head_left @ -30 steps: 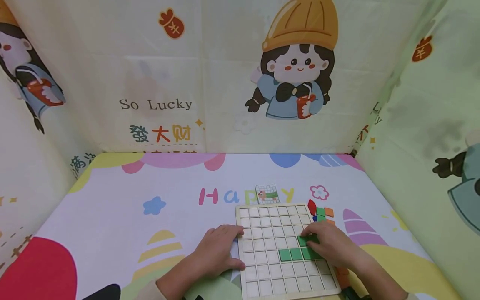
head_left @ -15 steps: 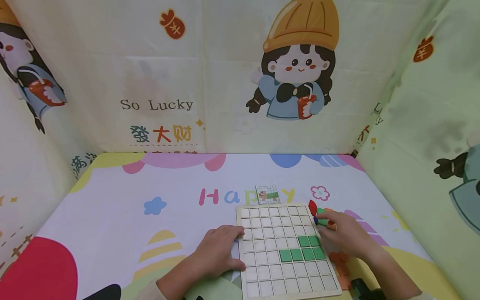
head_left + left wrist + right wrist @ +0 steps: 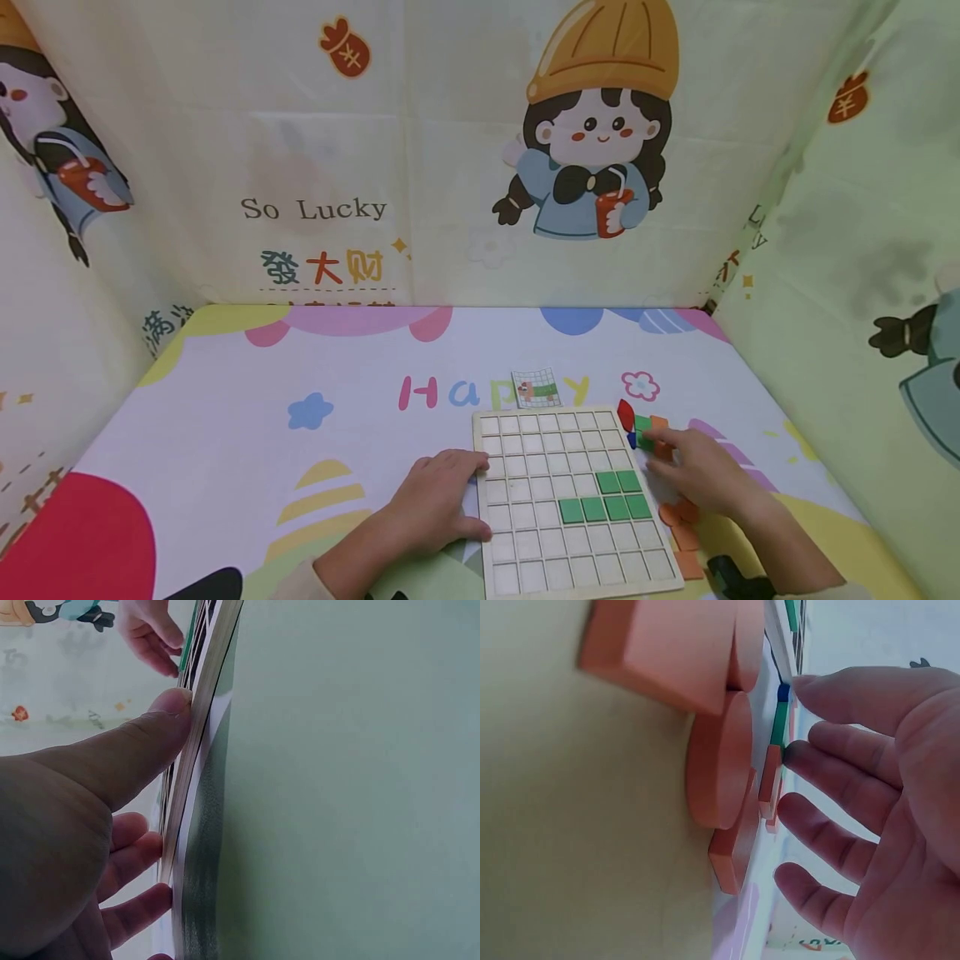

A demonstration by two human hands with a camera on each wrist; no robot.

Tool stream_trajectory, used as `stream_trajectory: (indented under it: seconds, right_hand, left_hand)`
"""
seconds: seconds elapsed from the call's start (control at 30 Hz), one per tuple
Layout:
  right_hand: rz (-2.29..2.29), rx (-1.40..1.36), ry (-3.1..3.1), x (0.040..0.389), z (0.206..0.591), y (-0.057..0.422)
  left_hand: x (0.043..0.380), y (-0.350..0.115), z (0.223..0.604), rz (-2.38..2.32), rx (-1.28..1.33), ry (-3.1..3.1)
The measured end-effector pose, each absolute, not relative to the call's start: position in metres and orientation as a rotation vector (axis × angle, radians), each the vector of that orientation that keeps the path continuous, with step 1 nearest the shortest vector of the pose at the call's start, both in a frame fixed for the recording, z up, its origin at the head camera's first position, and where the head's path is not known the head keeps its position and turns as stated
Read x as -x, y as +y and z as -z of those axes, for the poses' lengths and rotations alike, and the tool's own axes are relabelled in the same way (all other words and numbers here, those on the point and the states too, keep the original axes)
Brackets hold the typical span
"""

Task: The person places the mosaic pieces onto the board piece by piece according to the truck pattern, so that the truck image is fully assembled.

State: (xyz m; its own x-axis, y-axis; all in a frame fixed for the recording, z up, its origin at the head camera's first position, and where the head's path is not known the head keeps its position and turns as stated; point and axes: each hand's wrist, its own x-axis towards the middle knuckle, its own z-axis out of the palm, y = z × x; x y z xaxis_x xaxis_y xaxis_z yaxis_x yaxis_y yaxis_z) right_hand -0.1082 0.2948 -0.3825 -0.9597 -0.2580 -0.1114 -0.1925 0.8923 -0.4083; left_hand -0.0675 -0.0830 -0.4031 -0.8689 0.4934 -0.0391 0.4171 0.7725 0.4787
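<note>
A wooden grid board [image 3: 525,533] lies before me, with two green tiles [image 3: 618,482] in one row and several green tiles [image 3: 592,509] in the row below. My left hand [image 3: 431,504] rests along the board's left edge; in the left wrist view its thumb [image 3: 161,720] touches the rim. My right hand [image 3: 697,471] hovers over the loose green tiles [image 3: 642,425] and orange pieces [image 3: 658,422] beside the board. Its fingers are loosely bent, holding nothing. In the right wrist view the fingertips come close to a green tile [image 3: 779,724]; contact is unclear.
Beyond the board's far edge lies a small pattern card [image 3: 535,389]. A red piece [image 3: 625,414] and a blue piece [image 3: 632,440] sit by its upper right corner. More orange pieces [image 3: 686,537], round and square, line its right side near my right wrist.
My right hand has left the green tiles on the board and moved right to the loose pieces, then drawn back slightly. Two tiles now show in the upper row. My left hand stays put.
</note>
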Motion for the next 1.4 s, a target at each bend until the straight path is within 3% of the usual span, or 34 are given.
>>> stream_trajectory:
  seconds: [1.4]
  right_hand:
    - [0.481,0.421,2.968,0.107,0.390,0.289]
  left_hand:
    - [0.068,-0.083,0.403,-0.677,-0.723,2.794]
